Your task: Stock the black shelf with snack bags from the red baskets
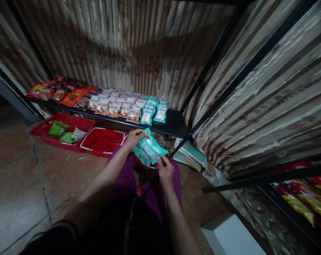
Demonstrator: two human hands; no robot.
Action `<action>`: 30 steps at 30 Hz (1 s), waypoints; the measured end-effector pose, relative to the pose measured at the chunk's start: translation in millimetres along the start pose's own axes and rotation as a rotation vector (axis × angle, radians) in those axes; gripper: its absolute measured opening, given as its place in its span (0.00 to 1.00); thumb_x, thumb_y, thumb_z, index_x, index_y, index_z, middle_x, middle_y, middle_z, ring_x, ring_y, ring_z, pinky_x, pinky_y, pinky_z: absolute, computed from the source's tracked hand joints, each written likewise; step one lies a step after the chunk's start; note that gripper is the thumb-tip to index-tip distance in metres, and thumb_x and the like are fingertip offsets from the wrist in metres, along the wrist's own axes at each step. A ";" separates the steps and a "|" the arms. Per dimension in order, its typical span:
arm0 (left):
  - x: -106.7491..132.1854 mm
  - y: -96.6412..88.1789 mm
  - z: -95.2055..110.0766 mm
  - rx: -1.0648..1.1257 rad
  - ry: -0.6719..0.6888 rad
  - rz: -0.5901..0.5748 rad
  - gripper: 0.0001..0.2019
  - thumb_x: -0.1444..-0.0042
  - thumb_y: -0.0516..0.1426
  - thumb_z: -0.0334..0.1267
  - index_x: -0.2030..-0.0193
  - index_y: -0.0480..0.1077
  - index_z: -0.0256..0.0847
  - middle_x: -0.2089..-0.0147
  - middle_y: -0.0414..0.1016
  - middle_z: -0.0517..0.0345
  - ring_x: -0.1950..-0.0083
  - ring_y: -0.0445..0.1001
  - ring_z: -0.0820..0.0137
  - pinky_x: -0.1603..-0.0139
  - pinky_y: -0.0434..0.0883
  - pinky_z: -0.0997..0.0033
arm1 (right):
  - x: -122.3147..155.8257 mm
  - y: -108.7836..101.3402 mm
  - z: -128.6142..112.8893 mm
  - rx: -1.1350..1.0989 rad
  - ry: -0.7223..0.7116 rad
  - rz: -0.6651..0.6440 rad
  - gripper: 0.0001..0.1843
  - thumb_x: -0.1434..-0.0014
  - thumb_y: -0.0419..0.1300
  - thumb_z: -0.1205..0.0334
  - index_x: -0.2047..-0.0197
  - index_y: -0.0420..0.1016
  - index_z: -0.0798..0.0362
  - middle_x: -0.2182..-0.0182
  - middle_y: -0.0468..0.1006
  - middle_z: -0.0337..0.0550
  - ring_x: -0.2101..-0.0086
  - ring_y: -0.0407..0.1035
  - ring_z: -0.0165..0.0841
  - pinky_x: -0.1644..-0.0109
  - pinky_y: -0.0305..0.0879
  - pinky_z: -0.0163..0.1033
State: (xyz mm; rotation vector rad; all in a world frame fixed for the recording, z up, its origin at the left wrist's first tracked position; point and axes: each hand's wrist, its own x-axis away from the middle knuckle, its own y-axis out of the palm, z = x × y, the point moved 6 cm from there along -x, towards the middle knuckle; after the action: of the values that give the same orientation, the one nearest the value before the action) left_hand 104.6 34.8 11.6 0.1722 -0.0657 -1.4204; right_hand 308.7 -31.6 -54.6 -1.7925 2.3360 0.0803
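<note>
By the shelf edge point(173, 131) (roomy rightward), teal packet point(151, 146) in both hands point(133, 138) point(166, 172).

Head view, single: worn on person's head, facing forward and steeply down; purple trousers point(121, 180) nearest below; left hand point(134, 139) and right hand point(166, 172) close, mid-frame; black shelf point(175, 120) just beyond, seen from above; striped curtain point(139, 53) filling top; tiled floor point(19, 187) lower left; wide field

Chinese lettering on teal bags point(160, 113)
Near the shelf's point(175, 119) front right corner, 小 can be read; the other characters are blurred.
</note>
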 end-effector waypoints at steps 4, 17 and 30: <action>3.5 -0.9 -5.3 0.042 -0.005 0.013 0.16 0.61 0.64 0.48 0.70 0.76 0.37 0.74 0.72 0.62 0.73 0.64 0.76 0.72 0.61 0.77 | -1.7 -1.1 -3.7 -0.153 0.075 0.007 0.25 0.52 0.63 0.46 0.56 0.77 0.55 0.62 0.80 0.43 0.63 0.72 0.34 0.58 0.67 0.37; 6.9 1.0 -16.8 0.094 -0.042 0.137 0.14 0.62 0.64 0.44 0.69 0.76 0.37 0.74 0.73 0.62 0.73 0.65 0.76 0.71 0.62 0.76 | 1.1 -14.0 -2.8 -0.375 0.296 0.299 0.19 0.60 0.68 0.51 0.68 0.78 0.57 0.78 0.76 0.36 0.78 0.67 0.25 0.75 0.64 0.30; 13.4 5.1 -28.9 0.179 -0.219 0.020 0.17 0.62 0.66 0.47 0.69 0.74 0.36 0.71 0.73 0.58 0.70 0.68 0.74 0.70 0.66 0.76 | 0.0 -15.4 -4.5 -0.488 0.305 0.349 0.17 0.59 0.68 0.53 0.69 0.75 0.55 0.74 0.78 0.38 0.74 0.72 0.28 0.70 0.71 0.33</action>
State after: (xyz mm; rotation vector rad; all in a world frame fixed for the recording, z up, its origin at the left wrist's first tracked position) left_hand 115.9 24.6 -16.8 0.1622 -0.3746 -1.4088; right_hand 322.9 -36.4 -49.0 -1.6464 3.0412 0.4999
